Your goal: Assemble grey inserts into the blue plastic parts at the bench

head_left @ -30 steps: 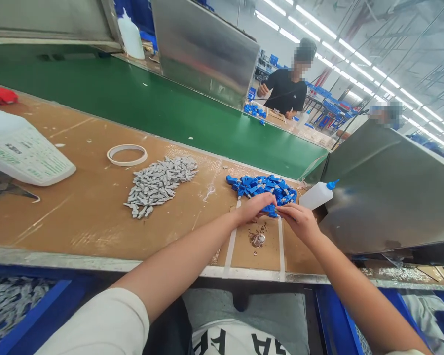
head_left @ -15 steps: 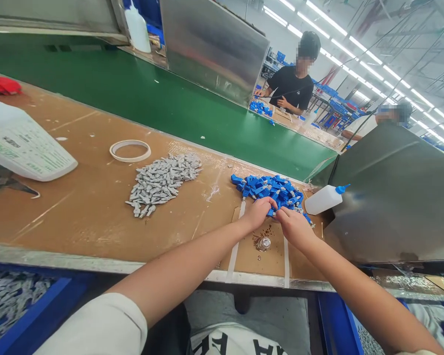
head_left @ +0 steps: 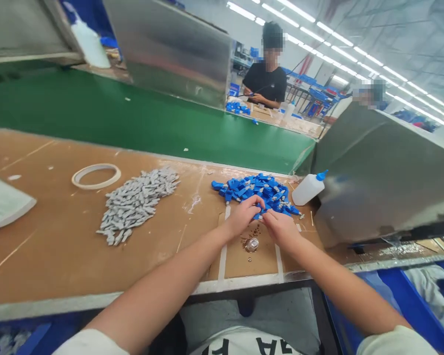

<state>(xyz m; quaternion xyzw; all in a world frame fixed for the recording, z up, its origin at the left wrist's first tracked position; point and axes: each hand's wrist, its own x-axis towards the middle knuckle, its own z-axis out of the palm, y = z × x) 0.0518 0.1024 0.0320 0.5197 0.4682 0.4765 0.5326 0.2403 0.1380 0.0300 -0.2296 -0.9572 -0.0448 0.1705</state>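
Observation:
My left hand point(head_left: 244, 216) and my right hand point(head_left: 282, 228) meet at the near edge of a heap of small blue plastic parts point(head_left: 270, 190), several with pale tips. Both have their fingers closed, fingertips almost touching. A blue plastic part point(head_left: 258, 216) shows between them, pinched from both sides; its exact shape is mostly covered by the fingers. Just below the hands, a small shiny round metal piece point(head_left: 251, 245) rests on the brown tabletop between two white tape strips, with brown specks around it.
Grey plastic parts point(head_left: 138, 202) lie heaped left, near a tape roll point(head_left: 96, 176). A white squeeze bottle point(head_left: 308, 190) with a blue cap stands tilted in view beside a metal panel point(head_left: 377, 182). Beyond runs a green belt point(head_left: 151, 123); a person point(head_left: 266, 81) works across it.
The view has turned, so the table things appear shifted left. My hands stay together at the blue heap, fingers still closed. Across the belt, the person's hands have come closer together.

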